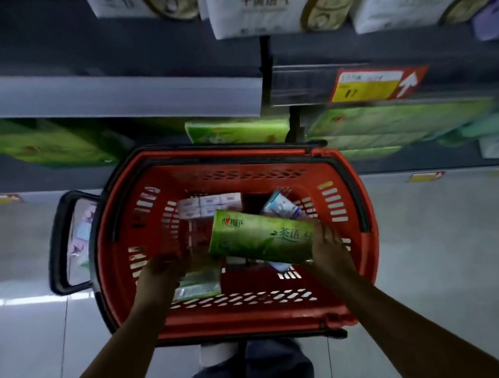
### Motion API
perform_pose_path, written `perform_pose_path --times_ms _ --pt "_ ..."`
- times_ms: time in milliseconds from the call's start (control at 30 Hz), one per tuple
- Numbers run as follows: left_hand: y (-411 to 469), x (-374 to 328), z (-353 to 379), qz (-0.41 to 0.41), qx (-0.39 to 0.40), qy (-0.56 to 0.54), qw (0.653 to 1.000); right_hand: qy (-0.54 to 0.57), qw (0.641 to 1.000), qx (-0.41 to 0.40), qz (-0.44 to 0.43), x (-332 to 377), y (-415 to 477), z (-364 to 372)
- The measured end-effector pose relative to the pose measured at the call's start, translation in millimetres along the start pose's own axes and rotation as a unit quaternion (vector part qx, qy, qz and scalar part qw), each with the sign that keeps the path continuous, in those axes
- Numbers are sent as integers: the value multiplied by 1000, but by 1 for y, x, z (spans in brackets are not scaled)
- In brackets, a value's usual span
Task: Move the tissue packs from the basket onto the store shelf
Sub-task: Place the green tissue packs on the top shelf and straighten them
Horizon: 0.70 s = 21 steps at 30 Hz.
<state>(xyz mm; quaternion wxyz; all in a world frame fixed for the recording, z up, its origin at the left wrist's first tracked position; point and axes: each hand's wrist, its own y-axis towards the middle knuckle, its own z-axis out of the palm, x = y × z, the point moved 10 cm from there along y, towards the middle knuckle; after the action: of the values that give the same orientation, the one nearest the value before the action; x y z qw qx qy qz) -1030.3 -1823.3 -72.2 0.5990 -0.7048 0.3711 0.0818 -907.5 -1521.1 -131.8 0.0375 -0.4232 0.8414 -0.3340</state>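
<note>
Your right hand (pixel 329 246) grip is clamped on the right end of the green tissue pack (pixel 262 238), held tilted over the red basket (pixel 349 213). It's prob light, soft, w/ slick film, so grab the short ends, not the middle. Left hand (pixel 163 268) grip: fingers curled down onto a smaller green pack (pixel 199 282) just below it; can't tell if closed.

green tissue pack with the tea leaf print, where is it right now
In the head view the green tissue pack is over the middle of the red basket, gripped at its right end by the right hand, above the white packs.
</note>
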Motion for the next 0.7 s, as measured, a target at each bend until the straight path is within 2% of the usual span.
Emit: perform_pose_path --times_ms 100,167,533,700 --pt "14 8 2 12 -2 -4 1000 -106 994 28 -26 7 11 16" --pt "21 12 3 12 -4 -17 1000 -164 986 19 -37 6 17 22" --pt "34 10 10 28 0 -35 999 -184 982 -10 -50 2 28 23" --pt "33 7 16 29 7 -32 999 -156 985 -10 -77 1 24 17"
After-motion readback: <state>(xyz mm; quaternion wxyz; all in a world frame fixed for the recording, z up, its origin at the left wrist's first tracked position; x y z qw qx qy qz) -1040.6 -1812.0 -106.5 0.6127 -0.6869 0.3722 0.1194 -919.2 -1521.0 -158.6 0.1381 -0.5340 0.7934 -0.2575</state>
